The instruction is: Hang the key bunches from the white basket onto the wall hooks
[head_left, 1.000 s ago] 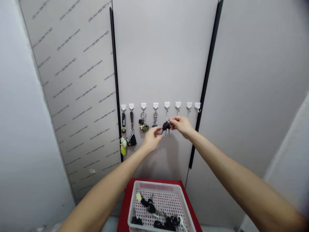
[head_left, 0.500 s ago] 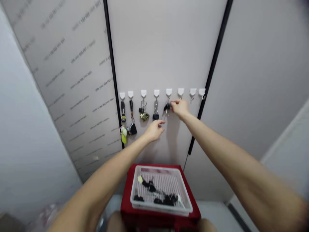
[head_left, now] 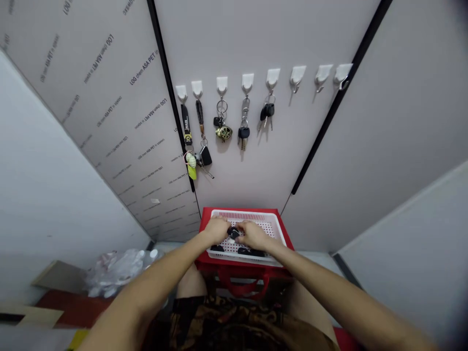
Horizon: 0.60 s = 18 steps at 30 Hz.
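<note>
Both my hands are down in a white plastic basket (head_left: 272, 225) that rests on a red box (head_left: 242, 268). My left hand (head_left: 216, 230) and my right hand (head_left: 253, 235) meet over a black key set (head_left: 233, 232), fingers curled onto it. More black keys (head_left: 248, 252) lie in the basket under my right hand. On the grey wall above runs a row of white hooks (head_left: 247, 81). The black key set (head_left: 266, 112) I had in my fingers a second ago hangs on the fifth hook. The three hooks at the right (head_left: 321, 74) are bare.
Other key sets hang on the left hooks, one with a yellow-green charm (head_left: 190, 165). Black vertical strips (head_left: 321, 126) divide the wall panels. A crumpled clear plastic bag (head_left: 117, 265) and cardboard pieces (head_left: 54, 278) lie on the floor at left. My knees sit below the red box.
My right hand let go of the black key set, which stays on the fifth hook. Both hands dropped into the basket and closed on another black key set. The camera tilted down.
</note>
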Available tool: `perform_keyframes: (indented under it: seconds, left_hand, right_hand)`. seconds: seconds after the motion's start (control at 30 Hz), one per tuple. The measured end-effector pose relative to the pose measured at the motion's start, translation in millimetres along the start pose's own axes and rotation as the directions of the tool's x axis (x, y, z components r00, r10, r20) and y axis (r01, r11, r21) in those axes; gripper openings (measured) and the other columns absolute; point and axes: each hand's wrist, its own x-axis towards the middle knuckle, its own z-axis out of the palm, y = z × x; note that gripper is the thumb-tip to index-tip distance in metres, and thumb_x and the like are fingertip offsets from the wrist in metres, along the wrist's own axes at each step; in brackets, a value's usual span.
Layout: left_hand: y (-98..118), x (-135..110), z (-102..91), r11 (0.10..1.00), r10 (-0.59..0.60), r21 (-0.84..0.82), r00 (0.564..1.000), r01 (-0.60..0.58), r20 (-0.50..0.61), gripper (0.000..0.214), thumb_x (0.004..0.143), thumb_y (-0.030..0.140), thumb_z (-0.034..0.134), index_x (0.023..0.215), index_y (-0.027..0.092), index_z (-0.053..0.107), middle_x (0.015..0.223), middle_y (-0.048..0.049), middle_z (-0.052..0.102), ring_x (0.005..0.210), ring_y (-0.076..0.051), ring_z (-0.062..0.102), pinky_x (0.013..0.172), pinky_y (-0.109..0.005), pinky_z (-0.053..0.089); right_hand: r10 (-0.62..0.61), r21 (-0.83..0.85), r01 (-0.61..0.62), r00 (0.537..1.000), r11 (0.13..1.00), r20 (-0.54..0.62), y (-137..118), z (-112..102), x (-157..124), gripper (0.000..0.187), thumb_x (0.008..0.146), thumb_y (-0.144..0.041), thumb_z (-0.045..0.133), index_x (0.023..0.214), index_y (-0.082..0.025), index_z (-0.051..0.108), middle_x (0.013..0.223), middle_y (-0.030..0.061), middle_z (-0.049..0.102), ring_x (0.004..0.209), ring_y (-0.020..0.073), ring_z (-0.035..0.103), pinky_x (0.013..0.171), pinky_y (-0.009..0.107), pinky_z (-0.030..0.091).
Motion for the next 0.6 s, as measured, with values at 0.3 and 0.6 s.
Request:
perform_keyframes:
  seconds: [0.3, 0.6]
  left_hand:
    - [-4.1, 12.6, -15.0, 0.874, -0.120, -0.472, 0.993, 0.116, 0.022, 0.024, 0.068, 0.022, 0.032, 0.067, 0.013, 0.054, 0.065, -0.0046, 0.056, 0.061, -0.013, 0.049, 0.055, -0.023, 0.036]
    - [9.9, 27.0, -47.5, 0.370, -0.163, -0.921, 0.968, -0.121, -0.192, 0.027, 0.056, 0.010, 0.048, 0.083, 0.011, 0.049, 0.077, -0.0021, 0.054, 0.068, -0.009, 0.048, 0.063, -0.020, 0.037]
  right_hand:
    - [0.129, 0.549, -0.136, 0.990, 0.825, 0.052, 13.5, -19.9, -2.0, 0.009, 0.058, -0.017, 0.038, 0.061, -0.014, 0.046, 0.052, -0.0027, 0.047, 0.049, 0.0074, 0.043, 0.047, 0.019, 0.031]
    - [0.143, 0.960, -0.100, 0.988, 0.261, 0.064, -2.7, -70.9, -10.4, 0.015, 0.059, -0.023, 0.044, 0.072, -0.017, 0.045, 0.060, -0.0023, 0.053, 0.053, 0.0072, 0.049, 0.053, 0.022, 0.038]
